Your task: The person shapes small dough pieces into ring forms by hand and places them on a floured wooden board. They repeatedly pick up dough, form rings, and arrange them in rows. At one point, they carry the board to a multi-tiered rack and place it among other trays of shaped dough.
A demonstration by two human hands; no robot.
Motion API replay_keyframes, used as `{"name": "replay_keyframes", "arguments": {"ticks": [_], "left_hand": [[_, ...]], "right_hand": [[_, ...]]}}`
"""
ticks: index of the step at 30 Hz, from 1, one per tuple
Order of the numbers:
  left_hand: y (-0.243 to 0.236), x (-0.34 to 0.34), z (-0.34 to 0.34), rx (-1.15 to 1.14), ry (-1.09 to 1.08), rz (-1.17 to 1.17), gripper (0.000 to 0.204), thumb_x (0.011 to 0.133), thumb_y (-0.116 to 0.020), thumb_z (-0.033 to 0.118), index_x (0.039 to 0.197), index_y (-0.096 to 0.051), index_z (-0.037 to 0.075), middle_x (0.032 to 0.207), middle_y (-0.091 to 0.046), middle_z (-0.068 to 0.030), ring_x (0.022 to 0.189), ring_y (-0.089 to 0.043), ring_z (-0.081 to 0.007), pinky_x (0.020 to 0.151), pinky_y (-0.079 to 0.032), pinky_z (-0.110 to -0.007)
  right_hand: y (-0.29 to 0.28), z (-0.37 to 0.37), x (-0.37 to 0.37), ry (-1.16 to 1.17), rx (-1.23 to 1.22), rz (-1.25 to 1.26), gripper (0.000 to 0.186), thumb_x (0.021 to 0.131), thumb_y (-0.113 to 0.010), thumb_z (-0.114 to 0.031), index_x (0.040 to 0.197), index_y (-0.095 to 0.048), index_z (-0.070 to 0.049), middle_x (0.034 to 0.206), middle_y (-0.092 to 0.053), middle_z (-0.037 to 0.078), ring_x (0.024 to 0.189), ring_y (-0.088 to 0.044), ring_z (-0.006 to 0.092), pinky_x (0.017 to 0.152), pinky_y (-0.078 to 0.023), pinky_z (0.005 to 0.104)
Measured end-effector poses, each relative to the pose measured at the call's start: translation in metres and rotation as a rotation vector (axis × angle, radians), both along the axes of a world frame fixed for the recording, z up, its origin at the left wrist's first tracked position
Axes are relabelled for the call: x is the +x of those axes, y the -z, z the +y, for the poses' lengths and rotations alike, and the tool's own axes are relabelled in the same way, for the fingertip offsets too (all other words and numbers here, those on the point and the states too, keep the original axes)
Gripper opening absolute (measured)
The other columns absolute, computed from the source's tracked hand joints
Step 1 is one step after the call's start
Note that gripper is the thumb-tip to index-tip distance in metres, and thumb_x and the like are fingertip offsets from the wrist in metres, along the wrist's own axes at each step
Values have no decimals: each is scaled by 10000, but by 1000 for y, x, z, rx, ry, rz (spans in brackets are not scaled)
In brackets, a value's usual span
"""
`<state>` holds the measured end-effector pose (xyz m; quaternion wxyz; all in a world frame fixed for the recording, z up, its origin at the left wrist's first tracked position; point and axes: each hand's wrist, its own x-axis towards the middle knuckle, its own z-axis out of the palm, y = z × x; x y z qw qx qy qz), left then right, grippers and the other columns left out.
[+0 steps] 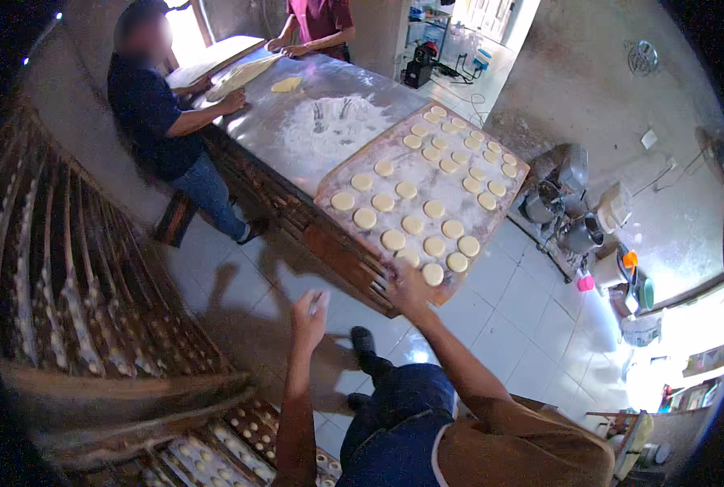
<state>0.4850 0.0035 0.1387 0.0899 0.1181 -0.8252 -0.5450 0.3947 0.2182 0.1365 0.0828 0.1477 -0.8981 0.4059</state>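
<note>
Flat round pieces of dough (434, 209) lie in several rows on a floured wooden board (392, 180). My right hand (408, 290) is at the near edge of this board, close to the nearest dough rounds; motion smears its fingers, so its grip does not show. Off the board, over the floor to the left, my left hand (307, 318) is raised with its fingers curled in. Pale fingertips look floury, and whatever may be between them is too small to make out.
A metal table (272, 134) with scattered flour (337, 122) extends beyond the board. Two people work at its far end, beside a dough sheet (244, 77). Racks of dough trays (77, 284) stand at left. Pots (579, 235) and a bucket (609, 268) line the right wall.
</note>
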Motion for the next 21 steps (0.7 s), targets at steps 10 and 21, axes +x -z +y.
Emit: {"name": "replay_keyframes", "arguments": {"ticks": [10, 21], "left_hand": [[31, -257, -18, -839, 284, 260, 425, 774, -646, 72, 1166, -531, -48, 1037, -596, -259, 1047, -528, -433, 954, -411, -494], [-28, -295, -76, -224, 393, -17, 346, 722, -712, 114, 1012, -557, 10, 1004, -602, -187, 987, -585, -378, 882, -463, -421]], "right_hand": [[20, -69, -129, -101, 343, 476, 261, 779, -616, -156, 992, -593, -5, 944, -609, 199, 937, -576, 380, 806, -467, 487], [-45, -65, -184, -337, -39, -325, 202, 751, -652, -129, 941, -633, -64, 893, -660, 203, 864, -636, 387, 732, -507, 432]]}}
